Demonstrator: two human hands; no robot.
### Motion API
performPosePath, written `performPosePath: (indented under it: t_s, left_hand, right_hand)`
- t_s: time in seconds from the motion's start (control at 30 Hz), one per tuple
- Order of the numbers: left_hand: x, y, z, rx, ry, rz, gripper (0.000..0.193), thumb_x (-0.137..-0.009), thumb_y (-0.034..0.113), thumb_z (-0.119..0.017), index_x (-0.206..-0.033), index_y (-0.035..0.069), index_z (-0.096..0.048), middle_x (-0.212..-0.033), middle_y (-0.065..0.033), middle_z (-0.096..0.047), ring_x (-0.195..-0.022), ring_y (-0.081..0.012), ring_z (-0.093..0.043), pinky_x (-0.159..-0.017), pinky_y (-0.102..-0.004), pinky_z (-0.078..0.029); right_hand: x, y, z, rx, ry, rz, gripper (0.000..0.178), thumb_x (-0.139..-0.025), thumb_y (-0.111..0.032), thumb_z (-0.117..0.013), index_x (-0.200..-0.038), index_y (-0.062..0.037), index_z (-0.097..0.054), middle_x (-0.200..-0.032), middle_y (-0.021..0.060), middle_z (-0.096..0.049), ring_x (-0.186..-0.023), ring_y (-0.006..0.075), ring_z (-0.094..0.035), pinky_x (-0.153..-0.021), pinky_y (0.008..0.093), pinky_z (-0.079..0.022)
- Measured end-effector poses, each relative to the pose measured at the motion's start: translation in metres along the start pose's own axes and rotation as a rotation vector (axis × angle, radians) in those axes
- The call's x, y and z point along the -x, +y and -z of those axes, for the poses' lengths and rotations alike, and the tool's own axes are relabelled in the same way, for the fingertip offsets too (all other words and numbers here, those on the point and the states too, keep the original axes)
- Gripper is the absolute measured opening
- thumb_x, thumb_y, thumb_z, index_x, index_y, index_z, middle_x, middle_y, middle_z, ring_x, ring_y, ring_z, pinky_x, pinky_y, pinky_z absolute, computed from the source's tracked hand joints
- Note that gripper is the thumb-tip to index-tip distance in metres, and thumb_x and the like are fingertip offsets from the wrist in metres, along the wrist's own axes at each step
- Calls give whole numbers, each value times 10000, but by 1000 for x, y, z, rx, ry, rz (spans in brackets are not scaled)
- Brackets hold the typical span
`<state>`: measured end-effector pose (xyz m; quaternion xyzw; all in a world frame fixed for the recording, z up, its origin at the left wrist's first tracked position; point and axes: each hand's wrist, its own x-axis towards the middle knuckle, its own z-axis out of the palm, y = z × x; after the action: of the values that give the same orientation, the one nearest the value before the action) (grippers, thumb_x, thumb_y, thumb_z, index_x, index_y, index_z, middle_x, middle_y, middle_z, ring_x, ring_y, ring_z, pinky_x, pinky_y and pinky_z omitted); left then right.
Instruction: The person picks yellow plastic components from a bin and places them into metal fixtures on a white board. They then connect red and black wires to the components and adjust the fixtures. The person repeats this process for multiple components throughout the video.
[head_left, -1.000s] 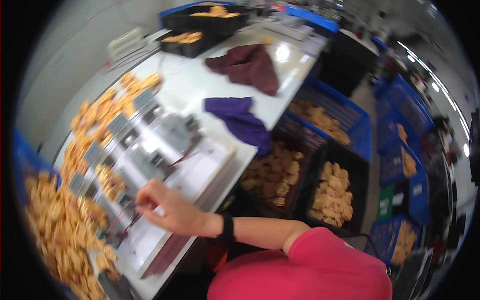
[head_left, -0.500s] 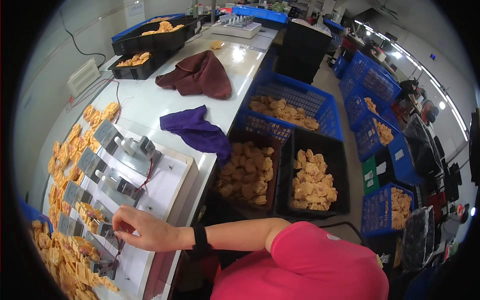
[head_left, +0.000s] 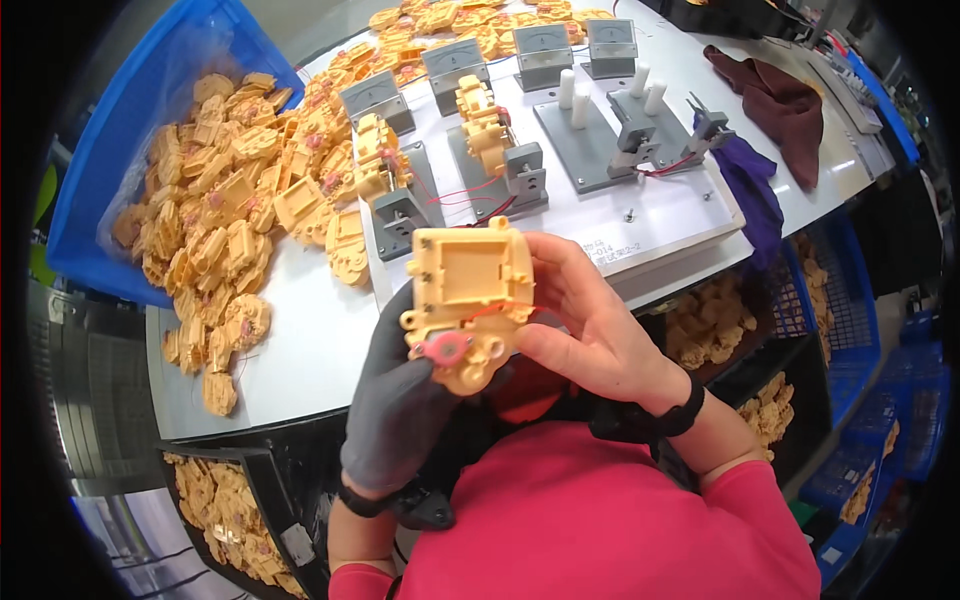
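Observation:
A tan plastic gearbox housing (head_left: 462, 280) with a rectangular recess, a pink-red round piece and a red wire is held up in front of my chest. My left hand (head_left: 392, 415), in a grey glove, grips it from the left and below. My bare right hand (head_left: 590, 335) has its right side between thumb and fingers. Just beyond is a white test board (head_left: 660, 225) with grey clamp stands and several small meters (head_left: 455, 65). Two of its stands carry similar housings, a left one (head_left: 375, 150) and another (head_left: 482, 125); white pegs (head_left: 579, 105) stand bare further right.
At left, a tilted blue crate (head_left: 100, 215) spills a heap of tan housings (head_left: 225, 180) onto the white table (head_left: 310, 340). Below the table edge sits a black bin (head_left: 290, 500) of them. Purple cloth (head_left: 750, 190) and maroon cloth (head_left: 775, 105) lie at right. More bins stand beyond the right edge.
The view has swung left. My right hand has left the clamp stands and come back to my chest, now on a housing. My gloved left hand has come into view, holding it too.

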<state>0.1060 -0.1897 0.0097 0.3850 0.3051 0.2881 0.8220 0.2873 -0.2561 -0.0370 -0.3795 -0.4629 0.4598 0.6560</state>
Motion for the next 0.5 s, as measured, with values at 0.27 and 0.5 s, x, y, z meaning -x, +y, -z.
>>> performPosePath:
  t_s: [0.27, 0.5]
  left_hand:
    - [-6, -21, 12, -249, -96, -211, 426, -973, 172, -555, -1351, 21, -427, -1288, -129, -561, -1141, -242, -612, -928, -387, -543]
    - [-6, -17, 1, -109, 22, -144, 668, -965, 155, -551, -1540, 53, -228, -1401, -134, -478, -1192, -272, -584, -937, -376, -539]
  right_hand:
    - [8, 6, 12, 41, -22, -37, 583, -956, -155, -667, -1435, -31, -359, -1261, 114, -565, -1135, 176, -573, -970, 324, -471]
    - [4, -4, 15, 266, 23, 90, 522, -917, -153, -700, -1369, -36, -466, -1184, 93, -613, -1033, 144, -606, -903, 290, -480]
